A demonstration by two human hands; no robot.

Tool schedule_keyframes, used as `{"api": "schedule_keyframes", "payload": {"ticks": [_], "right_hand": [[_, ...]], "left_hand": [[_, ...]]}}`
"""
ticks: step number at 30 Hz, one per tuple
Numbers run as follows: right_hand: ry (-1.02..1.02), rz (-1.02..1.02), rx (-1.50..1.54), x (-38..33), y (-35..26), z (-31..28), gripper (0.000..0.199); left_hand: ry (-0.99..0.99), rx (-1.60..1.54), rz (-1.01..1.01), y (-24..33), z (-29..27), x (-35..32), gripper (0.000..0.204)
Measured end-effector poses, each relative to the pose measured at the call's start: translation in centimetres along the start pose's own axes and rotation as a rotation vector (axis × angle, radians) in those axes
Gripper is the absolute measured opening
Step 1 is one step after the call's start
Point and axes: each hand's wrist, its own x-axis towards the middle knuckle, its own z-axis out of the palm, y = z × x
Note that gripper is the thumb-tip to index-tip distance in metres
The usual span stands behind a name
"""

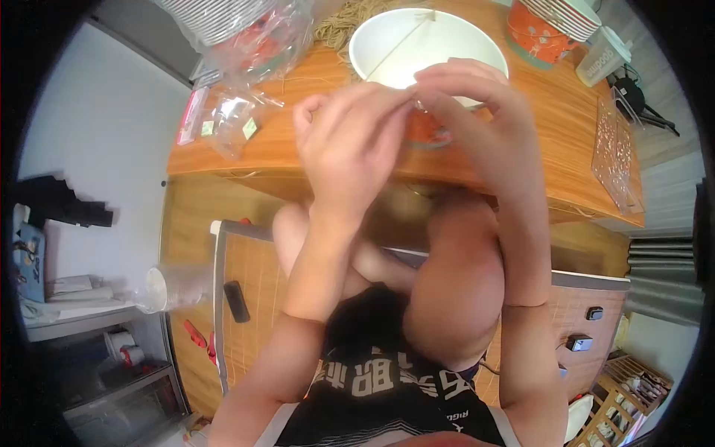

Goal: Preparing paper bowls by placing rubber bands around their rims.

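Thin cord [402, 45], probably light, limp and best pinched near its end, crosses a white-lined bucket [458, 37] near the desk's [551, 134] front edge; left hand [346, 138] and right hand [491, 108] meet in narrow fingertip pinches, contents indiscernible, obscuring the near rim. Beyond lies a tan cord bundle [335, 31]; a wrapped stack [257, 45] stands toward the far-left corner.

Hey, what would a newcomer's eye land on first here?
Probably the left hand and right hand, close together at upper centre; anything small between them is hard to make out. Just beyond them, a large bucket with a bright white inside stands on the wooden table. At the top right, a stack of orange-patterned buckets adds a splash of colour.
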Motion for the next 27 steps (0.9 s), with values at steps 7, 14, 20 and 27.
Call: {"api": "schedule_keyframes", "payload": {"ticks": [7,14,20,27], "right_hand": [[0.023,0.023,0.031,0.0,0.0,0.2,0.011],[0.027,0.064,0.048,-0.4,0.5,0.2,0.011],[0.017,0.128,-0.159,-1.1,0.1,0.8,0.012],[0.0,0.128,-0.176,-0.9,0.1,0.8,0.012]], "left_hand": [[0.095,0.011,0.027,0.0,0.7,-0.4,0.018],[0.097,0.015,-0.029,0.5,0.9,-0.2,0.015],[0.034,-0.194,-0.257,0.6,-0.4,0.4,0.009],[0.017,-0.392,-0.359,-0.7,-1.1,0.8,0.005]]}}
